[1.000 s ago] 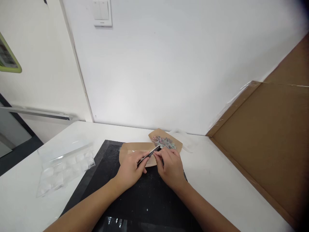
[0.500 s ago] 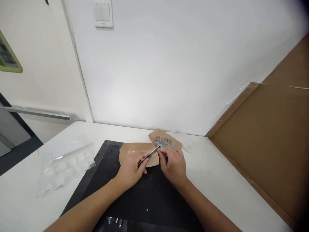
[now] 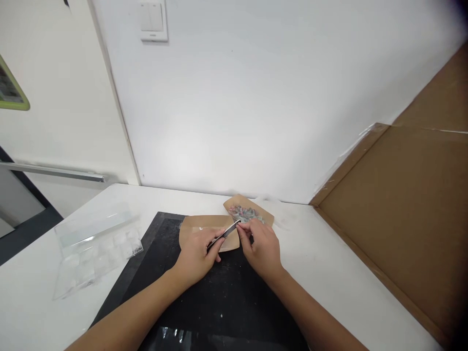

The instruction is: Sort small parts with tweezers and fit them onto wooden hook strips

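My left hand (image 3: 199,251) grips a thin dark strip with a light edge (image 3: 229,229) between thumb and fingers, tilted up to the right. At its upper end, the thumb and index finger of my right hand (image 3: 261,243) are pinched together; whatever lies between them is too small to make out. Below and behind my left hand lies a brown paper piece (image 3: 190,227) with a clear window. Another brown piece (image 3: 268,216) sits just beyond my right hand, with a pile of small grey and pink items (image 3: 245,213) on it.
A black mat (image 3: 219,302) covers the middle of the white table (image 3: 329,273). An open clear compartment box (image 3: 98,253) stands at the left. Crumpled clear plastic (image 3: 280,209) lies near the wall. A brown cardboard panel (image 3: 402,195) rises along the right.
The view has shifted slightly. Both hands keep nearly the same pose around the strip.
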A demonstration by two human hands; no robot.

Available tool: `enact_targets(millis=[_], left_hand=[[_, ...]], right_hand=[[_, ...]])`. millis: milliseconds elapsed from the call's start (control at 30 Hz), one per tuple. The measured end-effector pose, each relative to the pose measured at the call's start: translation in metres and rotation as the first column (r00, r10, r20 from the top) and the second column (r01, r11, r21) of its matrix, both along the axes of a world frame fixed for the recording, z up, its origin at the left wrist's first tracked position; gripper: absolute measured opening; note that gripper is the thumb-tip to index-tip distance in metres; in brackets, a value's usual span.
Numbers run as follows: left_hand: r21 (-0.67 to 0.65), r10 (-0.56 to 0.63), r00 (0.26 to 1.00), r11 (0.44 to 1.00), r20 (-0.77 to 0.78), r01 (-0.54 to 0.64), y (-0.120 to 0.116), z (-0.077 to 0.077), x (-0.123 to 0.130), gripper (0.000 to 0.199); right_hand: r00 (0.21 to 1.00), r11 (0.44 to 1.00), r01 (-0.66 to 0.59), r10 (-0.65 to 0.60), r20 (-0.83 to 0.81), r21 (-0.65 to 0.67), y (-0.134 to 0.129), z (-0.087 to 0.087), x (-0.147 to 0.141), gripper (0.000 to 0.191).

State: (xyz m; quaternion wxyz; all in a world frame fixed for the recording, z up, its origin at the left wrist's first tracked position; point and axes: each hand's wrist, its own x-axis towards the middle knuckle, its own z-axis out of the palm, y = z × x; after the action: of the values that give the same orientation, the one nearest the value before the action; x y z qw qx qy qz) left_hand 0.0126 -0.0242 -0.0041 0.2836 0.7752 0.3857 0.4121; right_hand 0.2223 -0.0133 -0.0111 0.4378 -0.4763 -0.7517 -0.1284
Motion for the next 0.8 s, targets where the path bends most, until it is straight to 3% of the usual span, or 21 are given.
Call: enact_targets(millis=[267, 500, 700, 800], left_hand=[[0.027, -0.003, 1.0, 1.0, -0.022, 0.004, 0.0, 0.001, 0.0, 0.036], [0.044, -0.001, 0.999, 0.999, -0.04, 0.003, 0.0, 0.002, 0.0, 0.036], [0.024, -0.015, 1.0, 1.0, 0.005, 0.015, 0.0, 0.0, 0.001, 0.034], [0.027, -0.012, 1.0, 1.0, 0.01, 0.012, 0.001, 0.0, 0.001, 0.034]], right_hand=[[0.997, 0.997, -0.064, 0.066, 0.038, -0.039, -0.008, 0.002, -0.008, 0.019], [0.997, 0.996, -0.067, 0.065, -0.041, -0.052, -0.001, -0.001, -0.002, 0.013], [0.99, 0.992, -0.122, 0.124, 0.072, -0.033, -0.009, 0.0, -0.012, 0.017], [0.995, 0.997, -0.075, 0.074, 0.07, 0.003, -0.008, 0.002, -0.011, 0.018]])
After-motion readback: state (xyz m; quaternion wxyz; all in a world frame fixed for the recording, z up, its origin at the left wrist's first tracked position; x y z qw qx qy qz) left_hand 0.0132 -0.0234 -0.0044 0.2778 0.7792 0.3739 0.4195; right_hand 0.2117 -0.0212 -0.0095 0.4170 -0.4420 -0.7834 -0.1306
